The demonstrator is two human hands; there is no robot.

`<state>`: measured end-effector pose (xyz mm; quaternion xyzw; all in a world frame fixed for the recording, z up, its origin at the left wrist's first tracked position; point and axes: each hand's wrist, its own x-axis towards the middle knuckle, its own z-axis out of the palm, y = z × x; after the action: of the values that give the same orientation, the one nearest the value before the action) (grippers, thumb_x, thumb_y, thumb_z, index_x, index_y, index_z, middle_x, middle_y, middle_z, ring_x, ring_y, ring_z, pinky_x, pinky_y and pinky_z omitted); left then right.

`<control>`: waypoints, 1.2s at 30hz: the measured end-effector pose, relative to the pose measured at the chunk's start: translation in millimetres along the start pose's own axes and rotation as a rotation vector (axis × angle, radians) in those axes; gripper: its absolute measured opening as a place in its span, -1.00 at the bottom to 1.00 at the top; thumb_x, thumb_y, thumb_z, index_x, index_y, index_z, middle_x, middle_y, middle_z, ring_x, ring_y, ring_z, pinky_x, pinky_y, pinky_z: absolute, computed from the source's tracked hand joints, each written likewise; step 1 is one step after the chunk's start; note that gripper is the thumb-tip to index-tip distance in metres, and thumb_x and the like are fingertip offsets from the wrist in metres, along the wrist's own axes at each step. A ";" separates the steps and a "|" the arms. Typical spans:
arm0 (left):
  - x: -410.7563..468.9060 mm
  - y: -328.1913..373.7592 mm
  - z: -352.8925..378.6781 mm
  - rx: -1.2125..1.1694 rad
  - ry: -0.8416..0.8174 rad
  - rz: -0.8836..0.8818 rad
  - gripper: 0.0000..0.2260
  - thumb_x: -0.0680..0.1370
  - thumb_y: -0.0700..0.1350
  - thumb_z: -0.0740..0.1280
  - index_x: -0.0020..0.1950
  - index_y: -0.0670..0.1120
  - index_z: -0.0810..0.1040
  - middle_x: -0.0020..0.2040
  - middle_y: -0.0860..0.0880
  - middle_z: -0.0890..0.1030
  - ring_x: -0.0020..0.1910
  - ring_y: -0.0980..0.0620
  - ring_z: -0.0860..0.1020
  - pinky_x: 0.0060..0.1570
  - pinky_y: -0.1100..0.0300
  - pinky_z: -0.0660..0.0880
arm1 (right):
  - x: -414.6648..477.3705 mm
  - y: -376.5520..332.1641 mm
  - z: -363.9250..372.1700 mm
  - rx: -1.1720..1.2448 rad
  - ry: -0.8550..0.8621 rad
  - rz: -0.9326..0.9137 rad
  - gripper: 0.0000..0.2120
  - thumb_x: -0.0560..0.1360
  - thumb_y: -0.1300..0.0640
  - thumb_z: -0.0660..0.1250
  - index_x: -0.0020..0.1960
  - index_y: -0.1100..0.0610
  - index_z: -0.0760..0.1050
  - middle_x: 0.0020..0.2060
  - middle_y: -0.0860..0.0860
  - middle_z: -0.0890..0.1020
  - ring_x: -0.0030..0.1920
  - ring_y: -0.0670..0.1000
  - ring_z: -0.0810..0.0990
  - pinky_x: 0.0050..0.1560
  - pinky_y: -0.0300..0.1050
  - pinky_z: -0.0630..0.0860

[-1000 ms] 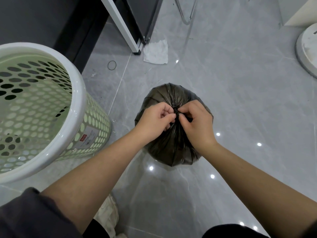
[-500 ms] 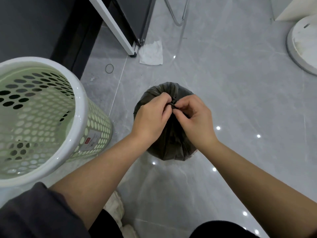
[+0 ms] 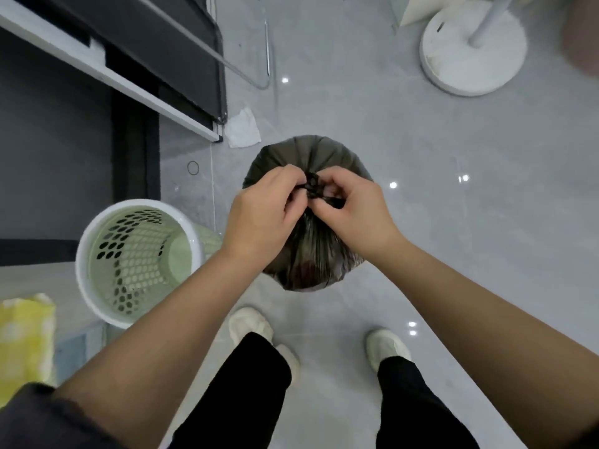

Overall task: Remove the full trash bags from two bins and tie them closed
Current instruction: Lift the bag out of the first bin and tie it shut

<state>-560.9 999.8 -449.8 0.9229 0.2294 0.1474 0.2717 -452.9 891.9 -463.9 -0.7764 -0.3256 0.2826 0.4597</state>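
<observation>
A full black trash bag (image 3: 311,157) stands on the grey tiled floor in front of my feet. Its gathered neck forms a small knot (image 3: 313,188) at the top. My left hand (image 3: 262,215) pinches the plastic on the knot's left side. My right hand (image 3: 353,209) pinches it on the right side. Both hands cover the middle of the bag. To the left stands a pale green perforated bin (image 3: 107,231) with a white rim, and no bag is inside it.
A dark desk with a white edge (image 3: 129,82) fills the upper left. A crumpled white tissue (image 3: 243,129) and a rubber band (image 3: 193,167) lie on the floor. A round white stand base (image 3: 453,63) sits upper right. A yellow packet (image 3: 22,338) lies at the left.
The view has risen and pulled back, so the bin and bag look smaller and my legs and shoes now show. Both hands stay on the bag's knot.
</observation>
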 end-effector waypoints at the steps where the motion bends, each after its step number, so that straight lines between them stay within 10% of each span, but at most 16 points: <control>1: 2.5 18.1 -11.7 0.028 -0.016 0.024 -0.90 0.52 -0.17 0.26 -0.02 -0.16 0.53 -0.18 -0.04 0.58 -0.27 0.07 0.49 -0.29 0.14 0.48 | -9.5 -12.5 -14.2 -0.012 0.017 0.013 -0.91 0.42 0.18 0.38 -0.13 0.01 0.56 -0.33 -0.14 0.54 -0.25 -0.14 0.49 -0.15 -0.30 0.45; 10: 33.2 164.0 -25.9 0.308 -0.159 0.481 -0.91 0.46 -0.20 0.27 -0.23 -0.18 0.47 -0.37 -0.06 0.50 -0.52 -0.02 0.41 -0.60 0.21 0.26 | -95.8 -49.8 -146.5 -0.119 0.113 0.258 -0.75 0.43 0.12 0.36 -0.36 -0.10 0.39 -0.45 -0.16 0.49 -0.38 -0.16 0.46 -0.29 -0.23 0.42; 16: 31.3 296.6 12.5 0.056 -0.393 0.485 -0.95 0.48 -0.25 0.30 -0.09 -0.19 0.53 -0.26 -0.06 0.56 -0.38 0.00 0.49 -0.42 0.09 0.46 | -181.2 -34.3 -249.7 0.048 0.325 0.338 -0.90 0.44 0.12 0.40 -0.20 -0.04 0.53 -0.44 -0.19 0.48 -0.35 -0.21 0.46 -0.25 -0.39 0.37; 30: 52.9 605.7 178.1 -0.257 -0.818 0.350 -0.86 0.48 -0.25 0.35 0.00 -0.09 0.59 -0.18 0.11 0.57 -0.23 0.29 0.52 -0.15 0.50 0.41 | -328.8 62.1 -525.2 -0.102 0.582 0.578 -0.76 0.49 0.02 0.30 -0.30 0.10 0.50 -0.43 -0.03 0.54 -0.36 -0.04 0.50 -0.31 0.06 0.49; 36: 101.9 720.4 279.1 -0.264 -0.978 0.474 -0.88 0.47 -0.21 0.37 -0.03 -0.04 0.59 -0.22 0.24 0.52 -0.23 0.31 0.52 -0.17 0.50 0.41 | -348.6 125.7 -650.2 -0.164 0.644 0.724 -0.73 0.50 0.05 0.31 -0.35 0.06 0.37 -0.44 -0.10 0.37 -0.34 -0.08 0.39 -0.41 -0.19 0.25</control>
<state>-116.0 391.8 -250.5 0.8684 -0.1577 -0.2133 0.4190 -161.0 234.7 -256.6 -0.9213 0.1026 0.1431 0.3466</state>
